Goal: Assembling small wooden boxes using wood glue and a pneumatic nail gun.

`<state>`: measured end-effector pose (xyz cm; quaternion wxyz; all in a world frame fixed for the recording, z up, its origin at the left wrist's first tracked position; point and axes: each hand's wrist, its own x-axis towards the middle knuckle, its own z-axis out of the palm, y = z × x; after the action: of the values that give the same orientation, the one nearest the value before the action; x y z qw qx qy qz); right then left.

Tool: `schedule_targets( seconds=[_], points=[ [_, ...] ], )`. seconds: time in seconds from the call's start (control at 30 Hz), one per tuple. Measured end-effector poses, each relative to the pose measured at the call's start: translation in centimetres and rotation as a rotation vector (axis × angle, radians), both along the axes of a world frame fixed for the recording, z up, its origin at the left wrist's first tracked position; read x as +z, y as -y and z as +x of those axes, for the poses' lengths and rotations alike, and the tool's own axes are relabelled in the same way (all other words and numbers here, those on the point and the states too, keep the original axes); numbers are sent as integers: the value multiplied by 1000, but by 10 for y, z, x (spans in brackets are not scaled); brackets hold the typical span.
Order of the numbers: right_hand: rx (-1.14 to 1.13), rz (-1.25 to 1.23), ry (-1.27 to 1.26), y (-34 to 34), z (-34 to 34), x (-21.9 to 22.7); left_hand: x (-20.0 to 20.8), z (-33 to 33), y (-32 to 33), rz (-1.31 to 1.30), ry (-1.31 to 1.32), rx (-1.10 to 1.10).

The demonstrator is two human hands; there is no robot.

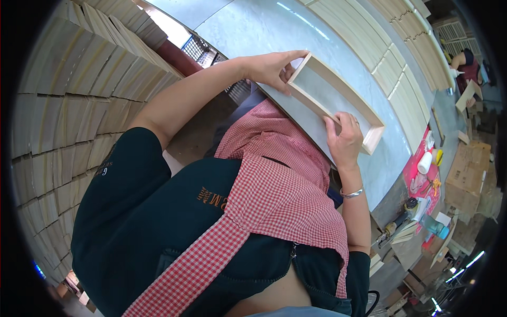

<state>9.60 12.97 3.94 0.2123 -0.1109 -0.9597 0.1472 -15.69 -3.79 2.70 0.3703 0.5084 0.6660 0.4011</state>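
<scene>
A long, shallow rectangular wooden frame (pixel 343 83) of pale wood lies tilted across the view over a light, glossy tabletop (pixel 253 31). The tabletop's surface shows through its middle. My left hand (pixel 274 70) grips the frame's far left end, thumb and fingers around the corner. On the near long side, close to the right end, my right hand (pixel 346 136) has its fingers hooked over the edge and its thumb outside. A silver bangle (pixel 352 193) circles my right wrist.
Flat wooden boards (pixel 364 37) are laid in rows along the table's far side. Tall board stacks (pixel 68 63) rise at my left. To the right are a white bottle (pixel 424 162), a blue-capped clear bottle (pixel 435 227) and a cardboard box (pixel 467 174). Another person (pixel 467 68) sits at far right.
</scene>
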Motion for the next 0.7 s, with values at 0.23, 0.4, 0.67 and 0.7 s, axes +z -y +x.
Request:
schedule_targets(
  seconds=[0.23, 0.4, 0.67, 0.7],
  points=[
    [339, -3, -50, 39, -63, 17, 4, -1, -5, -84, -36, 72],
    [439, -59, 0, 37, -69, 7, -16, 2, -4, 94, 42, 48],
    [511, -158, -62, 37, -156, 61, -61, 9, -10, 352, 49, -57],
    [556, -156, -25, 34, -188, 67, -86, 8, -16, 222, 32, -178]
  ],
)
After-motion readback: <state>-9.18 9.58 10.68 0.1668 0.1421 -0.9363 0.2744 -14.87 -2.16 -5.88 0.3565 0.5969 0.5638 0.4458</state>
